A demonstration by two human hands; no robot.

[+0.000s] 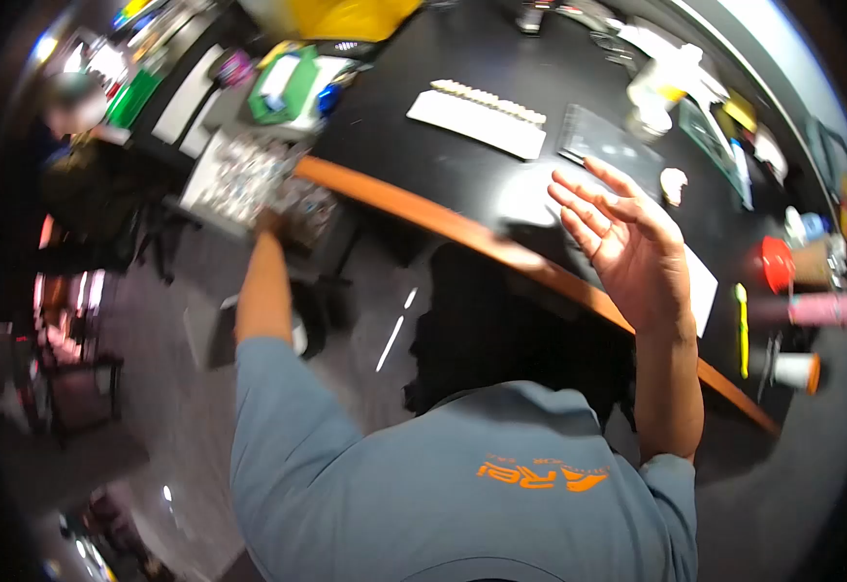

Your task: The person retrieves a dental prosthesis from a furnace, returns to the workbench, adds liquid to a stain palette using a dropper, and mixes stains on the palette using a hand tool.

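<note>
- A white board [472,129] is laid on the dark bench [370,145], with a row of pale pieces [488,102] set along its far edge.
- The left hand [276,227] is stretched out to the left of the white board and nearer the wearer, at the drawer-like container [212,218].
- Many small packets [247,180] are held in that container, beyond the bench's corner and left of the white board; their contents cannot be made out.
- The left hand's fingers are blurred, so whether anything is gripped cannot be told.
- The right hand [637,254] is raised to the right of the white board and nearer the wearer, palm turned upward, its fingers spread wide and lightly curled.
- A dark flat case [606,139] is placed just right of the white board, and a small pale lump [674,185] is seen farther right.
- A red cup [778,265] and a yellow stick [743,330] are set well right of the white board.
- A green bag [286,85] is placed to its left.
</note>
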